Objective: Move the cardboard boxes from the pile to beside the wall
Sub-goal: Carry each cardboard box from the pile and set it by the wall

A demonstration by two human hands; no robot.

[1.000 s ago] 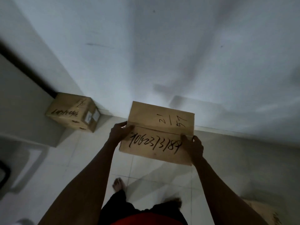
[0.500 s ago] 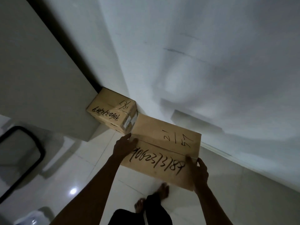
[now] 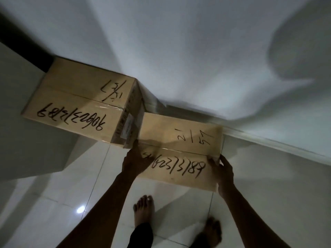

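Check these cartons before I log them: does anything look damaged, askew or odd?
Nothing looks damaged. The only oddity: the box in the corner has its handwritten number upside down relative to the held box.

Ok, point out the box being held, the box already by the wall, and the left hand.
held box (image 3: pixel 180 135), head view, on its top flap beside the 21/57 writing
box by the wall (image 3: pixel 78 97), head view, on its top face
left hand (image 3: pixel 134 162), head view, on its back

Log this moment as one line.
left hand, right hand: grip held box | beside corner box | at wall
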